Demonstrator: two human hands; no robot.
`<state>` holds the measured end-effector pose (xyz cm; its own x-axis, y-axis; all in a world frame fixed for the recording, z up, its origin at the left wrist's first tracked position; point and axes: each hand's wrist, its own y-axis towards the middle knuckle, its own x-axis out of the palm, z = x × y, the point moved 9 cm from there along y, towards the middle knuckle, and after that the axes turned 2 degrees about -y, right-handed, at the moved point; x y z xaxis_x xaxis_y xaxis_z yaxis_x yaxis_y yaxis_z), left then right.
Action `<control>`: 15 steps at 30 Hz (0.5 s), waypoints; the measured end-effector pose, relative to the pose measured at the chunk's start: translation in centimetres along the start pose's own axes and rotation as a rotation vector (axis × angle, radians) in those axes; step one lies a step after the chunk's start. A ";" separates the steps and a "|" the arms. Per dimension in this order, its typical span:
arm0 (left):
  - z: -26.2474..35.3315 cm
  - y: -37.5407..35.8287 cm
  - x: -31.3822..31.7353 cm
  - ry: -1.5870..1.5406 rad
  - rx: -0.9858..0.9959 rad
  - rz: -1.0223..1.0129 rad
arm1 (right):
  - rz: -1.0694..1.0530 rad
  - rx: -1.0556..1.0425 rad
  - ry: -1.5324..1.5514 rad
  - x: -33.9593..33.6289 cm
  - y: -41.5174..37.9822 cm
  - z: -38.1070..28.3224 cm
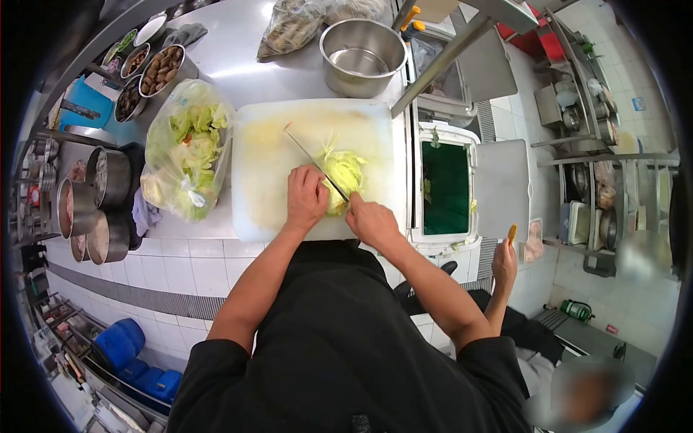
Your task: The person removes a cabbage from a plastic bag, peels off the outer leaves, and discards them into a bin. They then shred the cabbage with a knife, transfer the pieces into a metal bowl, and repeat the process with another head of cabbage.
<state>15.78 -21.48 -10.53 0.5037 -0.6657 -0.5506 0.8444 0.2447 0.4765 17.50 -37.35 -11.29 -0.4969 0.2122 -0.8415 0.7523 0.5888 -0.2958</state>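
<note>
My right hand is wrapped round the handle of a kitchen knife, its blade slanting up and left over the cutting board. Pale green lettuce, partly in thin shreds, lies along the blade's right side and under it. Close against the blade's left side, my left hand has its fingers curled down on the lettuce; the piece beneath them is mostly hidden. A clear plastic bag of lettuce leaves stands left of the board.
Behind the board are a steel pot and a filled plastic bag. A green-lined bin stands to the right. Bowls of brown food sit back left, steel pots lower left. Another person's hand holds something yellowish nearby.
</note>
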 end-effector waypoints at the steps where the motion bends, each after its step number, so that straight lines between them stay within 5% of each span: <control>1: 0.1 -0.2 0.1 -0.002 0.001 -0.001 | -0.008 -0.012 -0.006 -0.7 -0.1 -0.4; 7: -0.8 -0.5 0.4 0.036 -0.013 0.007 | -0.176 0.040 -0.031 -6.5 -8.0 -2.1; 15: -1.1 -0.7 -0.3 -0.045 -0.023 0.019 | 0.030 0.020 -0.001 1.8 -1.1 0.3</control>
<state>15.25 -20.69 -11.51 0.5115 -0.6915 -0.5101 0.8389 0.2732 0.4708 15.89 -37.84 -12.59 -0.4738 0.2285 -0.8505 0.7750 0.5668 -0.2794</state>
